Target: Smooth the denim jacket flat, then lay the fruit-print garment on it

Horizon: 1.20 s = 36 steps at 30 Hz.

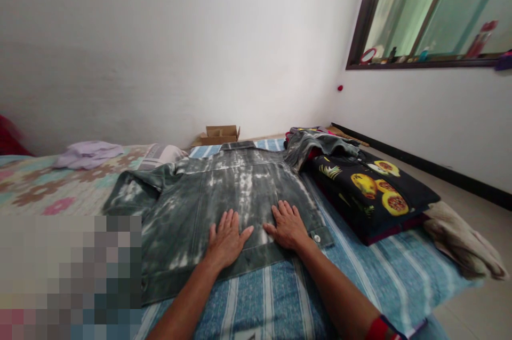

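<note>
A grey-green tie-dyed denim jacket lies spread flat, back side up, on a blue striped sheet. My left hand rests palm down on the jacket's lower back, fingers stretched out. My right hand lies flat beside it, also open, near the hem and a metal button. One sleeve runs off to the right over a folded pile.
A folded black cloth with a fruit print sits on a stack right of the jacket. A lilac garment lies on a floral sheet at the left. A small cardboard box stands by the wall. Tiled floor and a window are at the right.
</note>
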Tool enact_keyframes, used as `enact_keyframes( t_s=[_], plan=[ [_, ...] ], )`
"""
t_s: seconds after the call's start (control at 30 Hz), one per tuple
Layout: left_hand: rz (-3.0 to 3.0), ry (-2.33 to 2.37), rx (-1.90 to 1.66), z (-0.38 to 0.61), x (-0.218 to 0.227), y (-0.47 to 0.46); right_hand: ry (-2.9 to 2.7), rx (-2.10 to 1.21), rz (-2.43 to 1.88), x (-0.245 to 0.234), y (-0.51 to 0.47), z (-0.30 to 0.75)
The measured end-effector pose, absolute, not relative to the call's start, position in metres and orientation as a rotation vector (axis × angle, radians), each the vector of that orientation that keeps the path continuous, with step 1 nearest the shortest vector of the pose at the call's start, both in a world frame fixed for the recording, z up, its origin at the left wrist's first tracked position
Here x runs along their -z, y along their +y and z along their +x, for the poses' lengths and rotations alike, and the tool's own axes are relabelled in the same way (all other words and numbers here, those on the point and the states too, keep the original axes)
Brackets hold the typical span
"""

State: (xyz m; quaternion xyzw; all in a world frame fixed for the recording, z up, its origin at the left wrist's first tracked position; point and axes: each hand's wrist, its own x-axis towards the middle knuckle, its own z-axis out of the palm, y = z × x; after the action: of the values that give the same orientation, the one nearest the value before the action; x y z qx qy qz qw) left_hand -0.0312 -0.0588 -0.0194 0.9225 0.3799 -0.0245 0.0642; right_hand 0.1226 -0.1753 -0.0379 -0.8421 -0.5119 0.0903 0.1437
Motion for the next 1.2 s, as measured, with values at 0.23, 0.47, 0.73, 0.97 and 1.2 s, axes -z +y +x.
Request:
enact_keyframes(
  t_s=[0.23, 0.47, 0.73, 0.97, 1.2],
  plan=[
    [2.804, 1.147, 0.065, -0.033, 0.025, -0.056, -1.464, -0.279, -2.437, 0.037, -0.176, 0.123],
    [2.819, 1.145, 0.08, -0.033, 0.03, -0.054, -1.47, -0.235, -2.42, 0.038, -0.176, 0.123],
    [2.815, 1.167, 0.087, -0.033, 0.028, -0.055, -1.473, -0.227, -2.415, 0.036, -0.177, 0.121],
    [2.809, 1.152, 0.074, -0.036, 0.028, -0.058, -1.477, -0.235, -2.426, 0.037, -0.179, 0.119],
    [2.771, 1.183, 0.12, -0.029, 0.014, -0.066, -1.484, -0.211, -2.452, 0.042, -0.178, 0.118]
  ],
)
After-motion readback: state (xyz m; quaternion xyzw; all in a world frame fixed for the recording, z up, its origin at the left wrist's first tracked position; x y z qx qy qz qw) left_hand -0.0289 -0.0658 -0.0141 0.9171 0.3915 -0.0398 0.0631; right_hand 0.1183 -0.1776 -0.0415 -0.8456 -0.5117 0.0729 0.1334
